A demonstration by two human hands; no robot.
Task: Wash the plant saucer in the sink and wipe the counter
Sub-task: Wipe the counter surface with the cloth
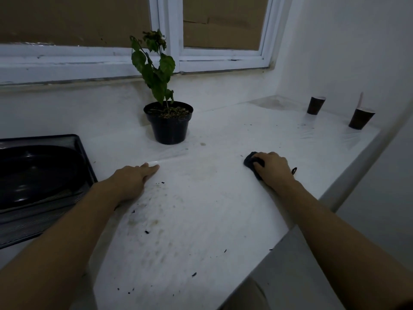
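Gripping cloth [249, 161] in right hand [271, 167] | saucer [33, 173] left of left hand [131, 180]

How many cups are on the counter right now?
2. One cup stands in the far right corner of the counter; the other cup, with a stick in it, stands nearer, by the right edge. None looks hidden.

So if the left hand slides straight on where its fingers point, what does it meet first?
Probably nothing until the wall: the left hand points along a line passing just right of the pot.
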